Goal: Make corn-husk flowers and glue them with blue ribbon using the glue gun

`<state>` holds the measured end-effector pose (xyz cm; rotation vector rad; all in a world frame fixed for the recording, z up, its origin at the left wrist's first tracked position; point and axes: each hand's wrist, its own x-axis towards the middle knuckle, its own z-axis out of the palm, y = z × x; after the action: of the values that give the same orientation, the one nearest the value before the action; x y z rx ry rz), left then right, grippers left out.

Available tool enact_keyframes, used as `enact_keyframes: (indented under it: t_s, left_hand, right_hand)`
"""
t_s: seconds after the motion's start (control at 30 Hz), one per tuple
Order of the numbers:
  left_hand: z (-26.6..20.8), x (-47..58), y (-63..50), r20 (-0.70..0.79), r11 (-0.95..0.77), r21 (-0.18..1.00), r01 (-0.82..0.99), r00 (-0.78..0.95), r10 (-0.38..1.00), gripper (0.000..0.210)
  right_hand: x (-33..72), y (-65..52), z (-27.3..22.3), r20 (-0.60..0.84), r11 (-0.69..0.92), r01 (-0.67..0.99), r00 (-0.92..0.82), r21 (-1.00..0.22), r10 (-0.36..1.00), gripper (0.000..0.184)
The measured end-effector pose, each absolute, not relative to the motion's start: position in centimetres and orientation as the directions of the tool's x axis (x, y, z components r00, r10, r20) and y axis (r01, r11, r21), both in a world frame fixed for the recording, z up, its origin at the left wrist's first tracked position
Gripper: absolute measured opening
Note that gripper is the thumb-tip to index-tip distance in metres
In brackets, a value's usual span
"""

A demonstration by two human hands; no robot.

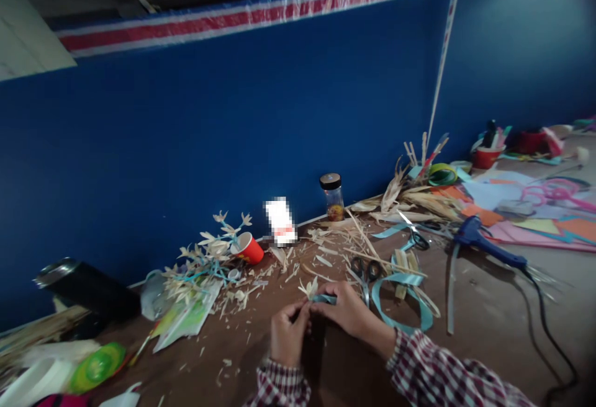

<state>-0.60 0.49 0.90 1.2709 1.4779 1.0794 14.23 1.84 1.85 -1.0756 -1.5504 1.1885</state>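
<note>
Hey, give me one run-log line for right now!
left hand: pinching base of pale craft flower | right hand: holding light-blue ribbon | nearby: black-handled scissors, blue glue gun

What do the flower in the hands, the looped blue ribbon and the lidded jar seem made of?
Flower: probably dried husk, matte; petals look pale, papery.
Blue ribbon: perhaps satin or paper, slight sheen; it curves flexibly.
Lidded jar: clear glass or plastic, glossy; contents show through.

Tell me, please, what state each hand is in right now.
Left hand: closed, pinching the pale husk flower at its base.
Right hand: closed, holding light-blue ribbon beside it.
</note>
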Motion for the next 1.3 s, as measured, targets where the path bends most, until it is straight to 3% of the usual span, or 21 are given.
enact_keyframes:
  t_s: [0.27,0.73,1.13,1.3]
  left_hand:
    - [0.35,-0.48,0.52,-0.141,0.149,0.985,0.091,-0.088,0.986,0.042]
    - [0.32,-0.46,0.45,0.053,-0.022,0.977,0.211,-0.145,0.988,0.03]
    - [0.21,-0.34,0.27,0.003,0.024,0.985,0.17,-0.155,0.988,0.03]
    - [0.03,-0.28,0.3,-0.028,0.032,0.997,0.076,-0.055,0.998,0.03]
  right_hand:
    - [14.37,1.9,1.93,0.165,0.201,0.143,-0.233,-0.969,0.958,0.014]
    - [14.36,1.84,1.56,0.217,0.277,0.249,-0.244,-0.928,0.945,0.014]
    - [14.35,1.96,1.58,0.242,0.301,0.299,-0.219,-0.905,0.945,0.012]
    - [14.21,2.0,1.5,0.209,0.253,0.26,-0.185,-0.932,0.96,0.013]
